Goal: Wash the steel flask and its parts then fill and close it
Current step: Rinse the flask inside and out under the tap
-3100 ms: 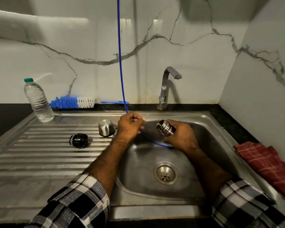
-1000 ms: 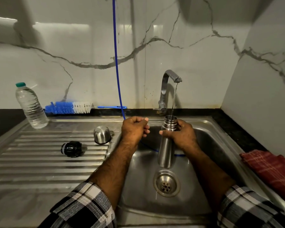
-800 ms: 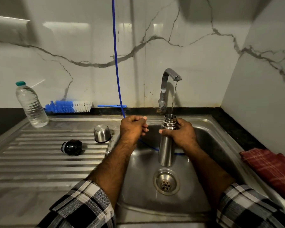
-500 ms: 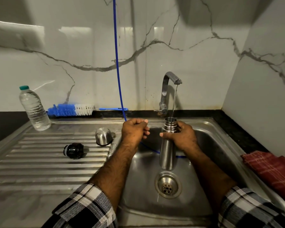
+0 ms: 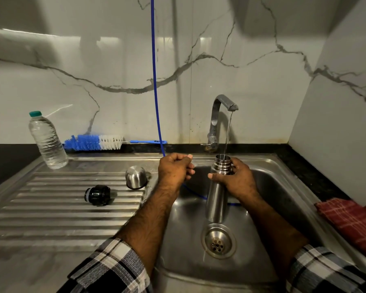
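Observation:
The steel flask stands upright over the sink basin, its open threaded mouth under the tap. A thin stream of water runs from the spout into the mouth. My right hand grips the flask just below the threads. My left hand is curled in a fist beside it, around a thin blue hose that hangs from above and trails into the basin. The steel cup lid and the black stopper lie on the ribbed drainboard to the left.
A blue-and-white bottle brush lies along the back wall ledge. A clear plastic water bottle stands at the drainboard's far left corner. A red checked cloth lies on the counter right of the sink. The drain sits below the flask.
Three seconds ago the flask was tilted and the tap was dry; now it is upright under running water. Over the last second both hands have stayed put.

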A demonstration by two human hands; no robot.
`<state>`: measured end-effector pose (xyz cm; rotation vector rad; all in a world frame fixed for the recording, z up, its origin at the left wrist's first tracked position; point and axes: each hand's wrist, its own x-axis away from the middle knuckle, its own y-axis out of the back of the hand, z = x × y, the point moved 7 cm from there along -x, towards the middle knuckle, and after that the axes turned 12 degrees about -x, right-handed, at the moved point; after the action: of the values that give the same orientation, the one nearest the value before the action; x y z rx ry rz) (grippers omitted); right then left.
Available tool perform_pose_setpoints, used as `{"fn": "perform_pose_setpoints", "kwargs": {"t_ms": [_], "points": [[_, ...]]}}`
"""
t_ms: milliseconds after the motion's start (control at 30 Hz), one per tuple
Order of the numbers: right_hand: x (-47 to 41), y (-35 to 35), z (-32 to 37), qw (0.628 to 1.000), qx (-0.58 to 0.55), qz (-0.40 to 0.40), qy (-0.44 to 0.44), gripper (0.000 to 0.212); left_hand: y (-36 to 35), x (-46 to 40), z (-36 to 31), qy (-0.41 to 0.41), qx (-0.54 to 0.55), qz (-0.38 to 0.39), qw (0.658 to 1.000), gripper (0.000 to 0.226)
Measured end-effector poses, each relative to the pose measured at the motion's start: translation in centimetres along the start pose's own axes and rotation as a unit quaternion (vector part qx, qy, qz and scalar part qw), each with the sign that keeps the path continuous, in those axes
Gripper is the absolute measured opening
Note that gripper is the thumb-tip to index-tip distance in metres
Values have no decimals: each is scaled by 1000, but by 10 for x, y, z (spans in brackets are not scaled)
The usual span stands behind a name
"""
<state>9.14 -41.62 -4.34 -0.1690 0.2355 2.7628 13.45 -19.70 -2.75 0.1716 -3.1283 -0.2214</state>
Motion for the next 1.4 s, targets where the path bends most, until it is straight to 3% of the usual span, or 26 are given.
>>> {"fn": "perform_pose_setpoints", "kwargs": {"t_ms": [533, 733, 867, 1033, 1133, 1300, 1400], "points": [[7, -3, 9, 1000, 18, 1, 20, 70, 0, 1, 1, -1, 5, 1, 1000, 8], [9, 15, 63, 985, -6, -98, 142, 68, 2, -4, 2, 7, 6, -5, 1000, 10], [16, -8, 31, 996, 53, -2, 78, 61, 3, -3, 3, 6, 8, -12, 1000, 10], [10, 12, 64, 987, -15, -85, 137, 57, 5, -6, 4, 9, 17, -12, 1000, 11], [12, -1, 34, 996, 42, -13, 81, 52, 3, -3, 3, 5, 16, -9, 1000, 11], [6, 12, 50, 992, 6, -64, 112, 50, 7, -4, 3, -1, 22, -16, 1000, 10], [11, -1, 25, 997, 50, 13, 65, 47, 7, -2, 2, -1, 19, -17, 1000, 9]]}}
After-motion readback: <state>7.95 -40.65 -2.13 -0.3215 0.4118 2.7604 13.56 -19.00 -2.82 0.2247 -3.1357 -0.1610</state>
